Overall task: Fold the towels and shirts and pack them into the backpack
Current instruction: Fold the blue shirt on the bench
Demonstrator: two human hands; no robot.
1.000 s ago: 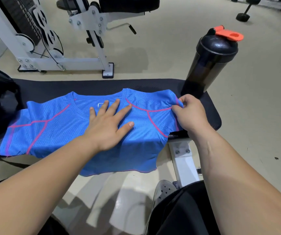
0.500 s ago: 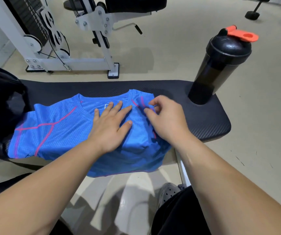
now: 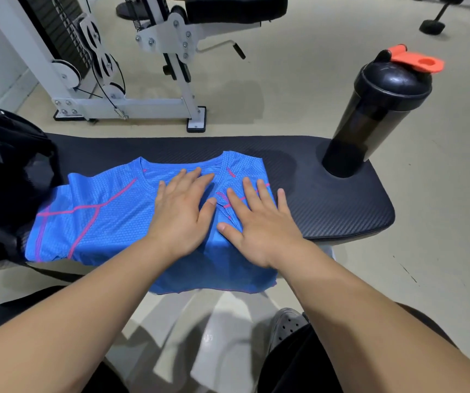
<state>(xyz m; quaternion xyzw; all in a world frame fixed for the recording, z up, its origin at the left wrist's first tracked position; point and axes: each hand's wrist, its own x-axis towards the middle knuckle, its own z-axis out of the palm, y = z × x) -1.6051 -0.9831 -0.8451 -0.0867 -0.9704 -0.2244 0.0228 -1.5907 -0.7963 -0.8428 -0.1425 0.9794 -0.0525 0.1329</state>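
A black bench [image 3: 327, 199] spans mid-frame; the shirt [image 3: 109, 222] is spread at its centre. It is pressed flat by the left hand [image 3: 182, 214] and right hand [image 3: 259, 225], fingers straight. The overhanging hem could drag the fold loose.

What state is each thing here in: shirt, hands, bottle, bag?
Blue shirt: lying on the bench, right side folded inward, left sleeve spread out.
Left hand: flat, pressing the shirt.
Right hand: flat, pressing the folded part.
Shaker bottle: upright on the bench, lid on.
Backpack: at the bench's left end; open or closed, cannot tell.
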